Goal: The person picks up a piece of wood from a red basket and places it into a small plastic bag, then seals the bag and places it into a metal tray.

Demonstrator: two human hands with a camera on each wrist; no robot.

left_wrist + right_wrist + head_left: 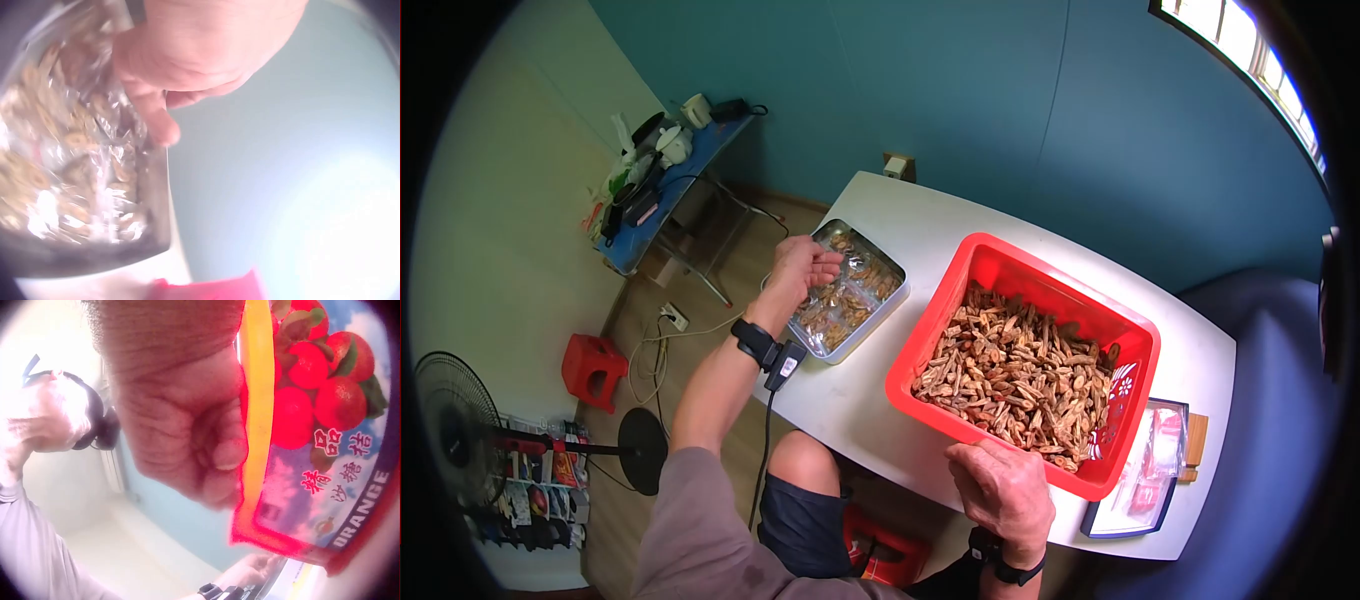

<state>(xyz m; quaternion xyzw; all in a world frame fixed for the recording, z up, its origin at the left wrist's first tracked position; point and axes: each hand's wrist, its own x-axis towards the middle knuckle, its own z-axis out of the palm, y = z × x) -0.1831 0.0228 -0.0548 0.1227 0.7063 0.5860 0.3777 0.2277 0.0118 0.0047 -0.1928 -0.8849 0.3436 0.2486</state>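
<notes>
Teal walls close in behind a long white table (870,395) where I sit; on it stands a red plastic crate (1040,275) heaped with brown dried fruit strips (1015,370), and further off to my left a shallow rectangular metal tray (897,297) lined with small clear cellophane packets (848,295) of the same stuff; at the table's right end lies a flat dark-framed board with red-and-white wrappers (1145,475) on it.

I judge the crate sits close in front of me so that both arms reach it easily, and the tray is set aside on the left so packed goods stay apart from the loose heap.

My left hand (802,265) is stretched out over the tray, wrist bent down, fingers loosely extended and spread over the packets; from the left wrist view the fingertips (164,131) hang just above the crinkled cellophane at the tray's edge, and I see nothing pinched between them; that hand is relaxed and empty.

My right hand (1002,487) is drawn in near my body at the crate's near rim, knuckles up, fingers curled under; the right wrist view shows it curled beside a printed orange-and-red fruit label (312,425), touching it, but I cannot tell whether it truly grips anything.
</notes>
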